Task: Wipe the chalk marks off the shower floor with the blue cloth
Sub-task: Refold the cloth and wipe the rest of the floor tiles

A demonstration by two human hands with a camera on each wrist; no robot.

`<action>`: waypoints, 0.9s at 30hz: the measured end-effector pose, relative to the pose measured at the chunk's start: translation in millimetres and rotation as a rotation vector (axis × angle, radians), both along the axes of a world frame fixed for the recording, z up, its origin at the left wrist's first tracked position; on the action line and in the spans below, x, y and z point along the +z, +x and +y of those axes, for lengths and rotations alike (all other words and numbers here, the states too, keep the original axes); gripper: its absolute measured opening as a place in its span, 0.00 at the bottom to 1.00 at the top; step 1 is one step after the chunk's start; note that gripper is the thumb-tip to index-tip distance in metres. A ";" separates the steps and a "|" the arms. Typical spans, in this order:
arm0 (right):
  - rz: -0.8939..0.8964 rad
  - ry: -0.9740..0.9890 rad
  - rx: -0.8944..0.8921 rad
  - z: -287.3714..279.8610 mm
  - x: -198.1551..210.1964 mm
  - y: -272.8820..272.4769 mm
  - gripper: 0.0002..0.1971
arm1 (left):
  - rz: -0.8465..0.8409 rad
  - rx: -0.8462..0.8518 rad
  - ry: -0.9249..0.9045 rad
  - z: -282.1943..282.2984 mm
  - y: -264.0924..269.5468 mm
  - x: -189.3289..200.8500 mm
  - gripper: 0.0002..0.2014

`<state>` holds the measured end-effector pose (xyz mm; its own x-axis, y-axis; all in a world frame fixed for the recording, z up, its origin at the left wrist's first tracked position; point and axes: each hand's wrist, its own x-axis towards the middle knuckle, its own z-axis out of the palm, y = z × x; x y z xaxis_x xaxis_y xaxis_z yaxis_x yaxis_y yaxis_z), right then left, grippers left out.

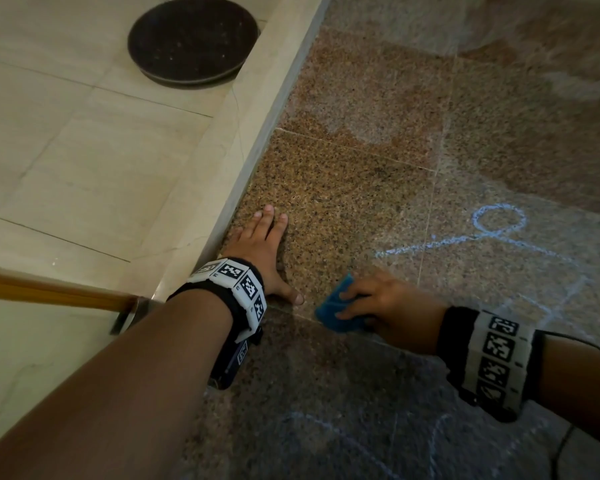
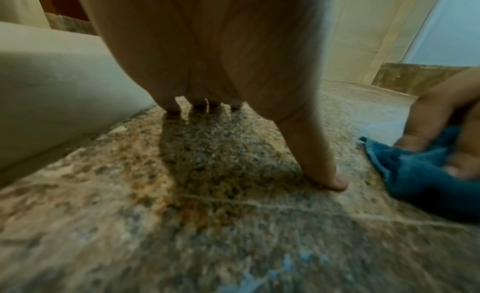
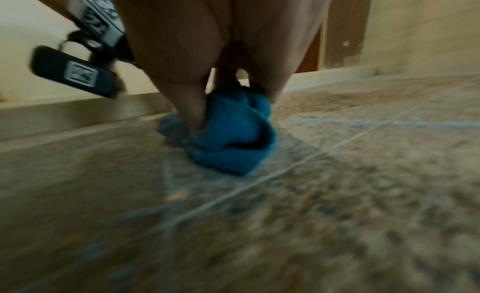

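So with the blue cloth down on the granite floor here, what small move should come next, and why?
Probably sweep the bunched blue cloth, gripped by the right hand, rightward and away toward the pale blue chalk loop and line, which remain unwiped on the speckled granite floor. The left hand rests flat beside the cream curb, bracing.

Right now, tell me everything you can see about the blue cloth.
The blue cloth is a small, teal-blue, nubby piece like terry or microfibre, bunched into folds rather than spread flat. It lies on the speckled granite shower floor, gripped from above by the right hand, fingers curled over it, one corner poking out toward the left hand. Blue chalk lines remain beyond it.
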<state>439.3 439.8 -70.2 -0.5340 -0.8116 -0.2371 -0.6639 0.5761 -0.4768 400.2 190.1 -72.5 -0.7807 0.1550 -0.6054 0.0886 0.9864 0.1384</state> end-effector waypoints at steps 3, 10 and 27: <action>-0.018 0.050 -0.179 7.6 3.1 -23.8 0.19 | -0.004 0.002 0.007 -1.0 -0.3 0.8 0.72; 0.065 0.032 -0.135 0.6 2.5 -7.6 0.18 | -0.013 0.000 0.007 -1.0 -0.3 2.0 0.72; 0.046 0.129 -0.132 -91.0 6.7 -34.5 0.27 | -0.057 -0.045 -0.020 -24.2 5.9 5.5 0.72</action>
